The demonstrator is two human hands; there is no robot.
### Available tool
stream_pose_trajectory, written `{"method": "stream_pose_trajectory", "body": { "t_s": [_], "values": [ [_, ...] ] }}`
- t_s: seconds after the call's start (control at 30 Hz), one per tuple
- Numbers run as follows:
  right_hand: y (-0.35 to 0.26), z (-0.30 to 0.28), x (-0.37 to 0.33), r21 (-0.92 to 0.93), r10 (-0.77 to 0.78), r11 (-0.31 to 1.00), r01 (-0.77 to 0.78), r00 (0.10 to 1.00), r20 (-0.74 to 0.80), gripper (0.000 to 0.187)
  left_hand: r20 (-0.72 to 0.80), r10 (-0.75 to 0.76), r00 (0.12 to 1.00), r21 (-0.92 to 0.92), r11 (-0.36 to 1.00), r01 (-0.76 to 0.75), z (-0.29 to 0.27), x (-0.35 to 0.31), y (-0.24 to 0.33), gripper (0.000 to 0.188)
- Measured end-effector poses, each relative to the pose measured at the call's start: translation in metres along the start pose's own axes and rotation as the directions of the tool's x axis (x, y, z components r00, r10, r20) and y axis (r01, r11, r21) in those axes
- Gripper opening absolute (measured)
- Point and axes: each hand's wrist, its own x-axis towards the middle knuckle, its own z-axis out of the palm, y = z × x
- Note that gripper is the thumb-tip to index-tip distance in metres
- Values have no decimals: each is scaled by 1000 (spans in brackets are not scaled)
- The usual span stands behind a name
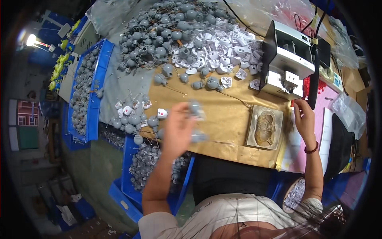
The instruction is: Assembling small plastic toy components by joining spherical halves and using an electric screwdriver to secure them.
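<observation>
The left hand [178, 129], blurred, has its fingers closed around a grey rounded plastic part [194, 106] with a whitish lower edge, above the brown paper sheet [234, 156]. A second grey piece [198, 137] shows just below the fingers; whether it is gripped too, I cannot tell. The right hand [305, 119] has bent fingers by the sheet's right edge, with a small red piece [292, 103] at the fingertips; I cannot tell if they pinch it. A dark red beaded bracelet [312, 148] circles that wrist.

Between the hands lies a square block with a shaped recess [251, 139]. Beyond it stands a white-and-black machine [293, 55]. A heap of white plastic parts [223, 49] adjoins grey bulb-shaped parts [159, 38]. Leftward, a blue bin [106, 65] holds more grey parts.
</observation>
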Motion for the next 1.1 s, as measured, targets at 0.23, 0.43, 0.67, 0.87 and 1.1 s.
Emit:
{"method": "stream_pose_trajectory", "body": {
  "t_s": [0.23, 0.43, 0.67, 0.87, 1.1],
  "values": [
    [35, 2, 1, -581, -153, 807, 107, 988, -30, 31, -107, 282, 953, 985, 162, 63, -141, 18, -5, 33],
    [43, 6, 12, -615, -172, 778, 128, 985, -12, 31, 104, 413, 905, 880, 385, -277, -43, 44, 4, 26],
    [37, 10, 16, -504, -285, 837, 215, 956, -65, 22, 382, 495, 780, 633, 474, -612, 127, 111, -16, 26],
    [29, 9, 19, -495, -282, 839, 224, 958, -45, 19, 516, 353, 780, 720, 315, -619, 145, 147, -49, 24],
    [19, -4, 20, -441, -230, 881, 174, 970, -77, 29, 594, 346, 726, 524, 519, -676, 106, 32, -25, 16]
  ]
}}
